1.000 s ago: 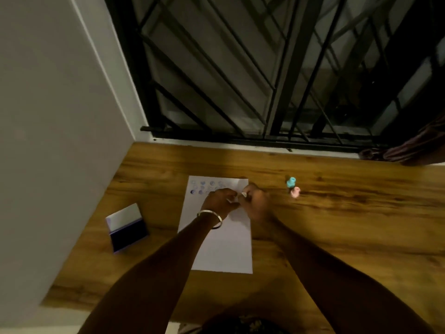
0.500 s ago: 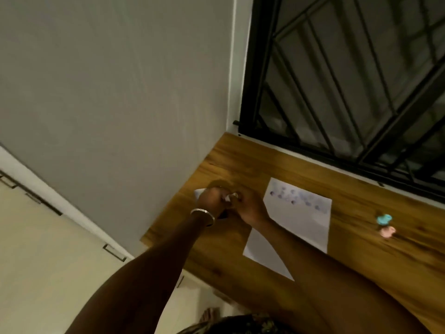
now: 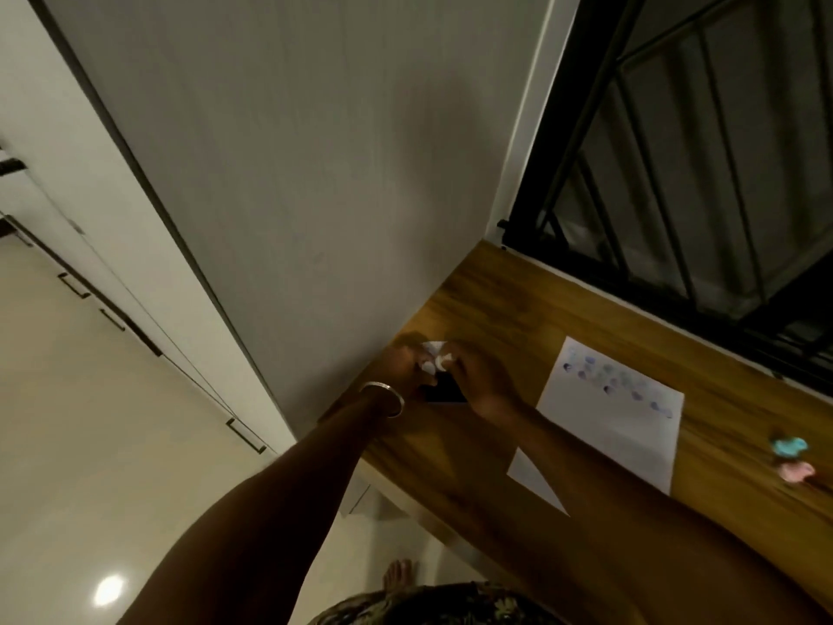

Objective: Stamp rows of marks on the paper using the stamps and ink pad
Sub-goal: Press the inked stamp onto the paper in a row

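Both hands at far L corner of the wooden surface (image 3: 518,318), right up against the wall, over the ink pad (image 3: 444,390). Pad open: dark ink face toward the person, white lid (image 3: 433,346) flipped back behind it.

L hand (image 3: 403,365) (bangle (image 3: 383,399) on wrist): fingers curled, tips on a small white stamp (image 3: 428,365). R hand (image 3: 480,383): fingers curled too, tips on a 2nd white piece (image 3: 444,362) just beside the 1st. Frame blurred & dim, so cannot tell whether these are 2 stamps or stamp + cap. Both sit just above the ink face; contact w/ ink not resolvable.

Judgement: step = inking / readying a stamp. Hands work over the pad, prob. so any drip lands there and not on the sheet.

Paper (image 3: 631,417) lies apart to the R, near window grille (image 3: 676,196), partly under R forearm. Approx 2 rows of bluish marks along its far edge; rest blank, so task looks early-to-mid.

Spare stamps, teal (image 3: 788,445) and pink (image 3: 795,471), touching or nearly so, parked further R, clear of the sheet. Prob. kept there so they can't smudge the marks.

Next (est.): carry the stamp across to the paper, press below or beside the last mark. Risk: R forearm dragging over the sheet.
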{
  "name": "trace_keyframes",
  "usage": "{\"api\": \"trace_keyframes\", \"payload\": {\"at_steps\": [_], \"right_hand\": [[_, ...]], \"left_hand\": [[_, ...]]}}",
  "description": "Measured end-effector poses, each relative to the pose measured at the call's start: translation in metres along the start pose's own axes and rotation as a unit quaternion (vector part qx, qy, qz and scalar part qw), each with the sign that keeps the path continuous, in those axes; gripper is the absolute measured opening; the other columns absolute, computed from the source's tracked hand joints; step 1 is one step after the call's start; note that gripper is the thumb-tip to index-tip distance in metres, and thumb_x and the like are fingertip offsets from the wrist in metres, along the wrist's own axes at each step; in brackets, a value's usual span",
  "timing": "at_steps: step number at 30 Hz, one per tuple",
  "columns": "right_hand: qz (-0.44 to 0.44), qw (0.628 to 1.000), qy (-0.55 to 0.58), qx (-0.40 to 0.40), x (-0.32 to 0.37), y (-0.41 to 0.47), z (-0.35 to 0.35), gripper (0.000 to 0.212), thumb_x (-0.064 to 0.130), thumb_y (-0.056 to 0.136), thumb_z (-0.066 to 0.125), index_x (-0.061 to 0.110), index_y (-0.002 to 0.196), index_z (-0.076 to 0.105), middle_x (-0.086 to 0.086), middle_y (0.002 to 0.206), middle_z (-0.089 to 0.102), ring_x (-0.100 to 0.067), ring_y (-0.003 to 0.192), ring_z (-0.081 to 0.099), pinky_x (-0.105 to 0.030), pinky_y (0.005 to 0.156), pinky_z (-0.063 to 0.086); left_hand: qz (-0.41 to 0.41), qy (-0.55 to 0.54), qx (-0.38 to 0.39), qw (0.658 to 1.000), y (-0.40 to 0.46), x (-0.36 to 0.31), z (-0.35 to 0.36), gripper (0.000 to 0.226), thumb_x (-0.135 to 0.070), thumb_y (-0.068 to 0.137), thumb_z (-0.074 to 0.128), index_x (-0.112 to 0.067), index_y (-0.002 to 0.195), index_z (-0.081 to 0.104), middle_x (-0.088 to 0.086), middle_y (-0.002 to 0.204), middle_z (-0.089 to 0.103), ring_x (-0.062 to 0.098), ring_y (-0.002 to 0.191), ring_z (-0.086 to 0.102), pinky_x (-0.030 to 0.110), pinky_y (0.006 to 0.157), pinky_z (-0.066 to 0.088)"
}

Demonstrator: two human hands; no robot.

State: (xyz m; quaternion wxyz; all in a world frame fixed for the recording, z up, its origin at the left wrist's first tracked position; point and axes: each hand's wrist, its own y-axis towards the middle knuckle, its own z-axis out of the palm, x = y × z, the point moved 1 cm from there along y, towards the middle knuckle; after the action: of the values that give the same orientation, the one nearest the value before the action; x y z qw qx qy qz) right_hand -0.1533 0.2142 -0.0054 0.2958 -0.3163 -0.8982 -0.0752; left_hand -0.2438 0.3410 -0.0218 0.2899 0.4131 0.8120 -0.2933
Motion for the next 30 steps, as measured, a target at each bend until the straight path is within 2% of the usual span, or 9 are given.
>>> {"api": "trace_keyframes", "payload": {"at_steps": [2, 4, 7, 10, 15, 19, 21, 24, 30], "right_hand": [[0.002, 1.0, -0.014, -0.002, -0.004, -0.005, -0.005, 0.026, 0.025, 0.098, 0.044, 0.015, 0.118, 0.059, -0.011, 0.12, 0.063, -0.029, 0.106, 0.06, -0.038, 0.087, 0.051], [0.007, 0.999, -0.042, 0.002, -0.011, -0.01, -0.007, 0.026, 0.024, 0.099, 0.045, 0.013, 0.119, 0.056, -0.014, 0.122, 0.061, -0.031, 0.109, 0.059, -0.043, 0.091, 0.051], [0.004, 0.997, -0.076, 0.017, -0.016, -0.018, -0.005, 0.023, 0.023, 0.098, 0.045, 0.012, 0.116, 0.056, -0.015, 0.12, 0.061, -0.032, 0.11, 0.059, -0.045, 0.091, 0.052], [0.003, 0.995, -0.101, 0.022, -0.017, -0.021, -0.001, 0.021, 0.024, 0.098, 0.046, 0.012, 0.113, 0.056, -0.014, 0.119, 0.062, -0.03, 0.109, 0.06, -0.042, 0.089, 0.054], [0.008, 0.993, -0.118, -0.001, -0.015, -0.013, 0.009, 0.017, 0.023, 0.099, 0.045, 0.012, 0.105, 0.057, -0.012, 0.11, 0.063, -0.028, 0.1, 0.061, -0.035, 0.078, 0.051], [0.021, 0.988, -0.148, 0.042, -0.02, -0.006, 0.021, 0.02, 0.016, 0.095, 0.053, 0.006, 0.112, 0.058, -0.016, 0.117, 0.062, -0.032, 0.106, 0.06, -0.039, 0.087, 0.049], [0.021, 0.982, -0.177, 0.061, -0.02, -0.002, 0.021, 0.023, 0.015, 0.094, 0.054, 0.006, 0.115, 0.057, -0.016, 0.121, 0.061, -0.032, 0.108, 0.059, -0.038, 0.087, 0.048], [0.026, 0.978, -0.194, 0.074, -0.018, 0.003, 0.019, 0.026, 0.016, 0.096, 0.051, 0.006, 0.12, 0.056, -0.016, 0.125, 0.058, -0.034, 0.112, 0.057, -0.041, 0.091, 0.048], [0.003, 0.979, -0.195, 0.055, -0.022, -0.007, 0.012, 0.023, 0.016, 0.098, 0.046, 0.009, 0.118, 0.054, -0.014, 0.121, 0.059, -0.031, 0.105, 0.058, -0.039, 0.081, 0.047]], "left_hand": [[-0.019, -0.039, -0.003, 0.999, 0.0, 0.011, -0.001, 0.027, -0.014, 0.078, 0.074, -0.006, 0.104, 0.07, 0.014, 0.111, 0.069, 0.03, 0.106, 0.063, 0.022, 0.081, 0.041], [-0.029, -0.06, -0.019, 0.998, -0.001, 0.018, -0.001, 0.028, -0.019, 0.081, 0.073, -0.004, 0.104, 0.069, 0.017, 0.112, 0.068, 0.033, 0.106, 0.062, 0.025, 0.087, 0.045], [-0.043, -0.115, -0.063, 0.99, -0.007, 0.02, 0.001, 0.045, -0.041, 0.076, 0.064, -0.005, 0.102, 0.071, 0.02, 0.11, 0.069, 0.034, 0.103, 0.063, 0.04, 0.093, 0.048], [-0.059, -0.14, -0.107, 0.982, -0.009, 0.019, 0.004, 0.046, -0.044, 0.071, 0.054, -0.012, 0.099, 0.071, 0.014, 0.105, 0.071, 0.031, 0.098, 0.065, 0.034, 0.088, 0.05], [-0.074, -0.161, -0.109, 0.978, -0.007, 0.015, 0.004, 0.016, -0.026, 0.08, 0.07, -0.015, 0.091, 0.072, 0.012, 0.097, 0.073, 0.029, 0.09, 0.066, 0.037, 0.084, 0.053], [-0.056, -0.141, -0.086, 0.985, -0.008, 0.006, 0.009, 0.017, -0.022, 0.085, 0.066, -0.011, 0.095, 0.073, 0.011, 0.099, 0.072, 0.02, 0.082, 0.062, 0.026, 0.068, 0.049], [-0.053, -0.096, -0.077, 0.991, -0.008, 0.004, 0.01, 0.022, -0.026, 0.088, 0.062, -0.012, 0.101, 0.072, 0.012, 0.105, 0.071, 0.025, 0.09, 0.063, 0.026, 0.073, 0.046], [-0.055, -0.084, -0.069, 0.993, -0.008, 0.0, 0.006, 0.027, -0.029, 0.089, 0.06, -0.01, 0.106, 0.07, 0.013, 0.109, 0.069, 0.03, 0.098, 0.063, 0.032, 0.083, 0.048], [-0.051, -0.08, -0.089, 0.992, -0.007, -0.005, 0.012, 0.026, -0.034, 0.089, 0.059, -0.015, 0.102, 0.069, 0.012, 0.104, 0.071, 0.028, 0.092, 0.064, 0.032, 0.079, 0.05]]}}
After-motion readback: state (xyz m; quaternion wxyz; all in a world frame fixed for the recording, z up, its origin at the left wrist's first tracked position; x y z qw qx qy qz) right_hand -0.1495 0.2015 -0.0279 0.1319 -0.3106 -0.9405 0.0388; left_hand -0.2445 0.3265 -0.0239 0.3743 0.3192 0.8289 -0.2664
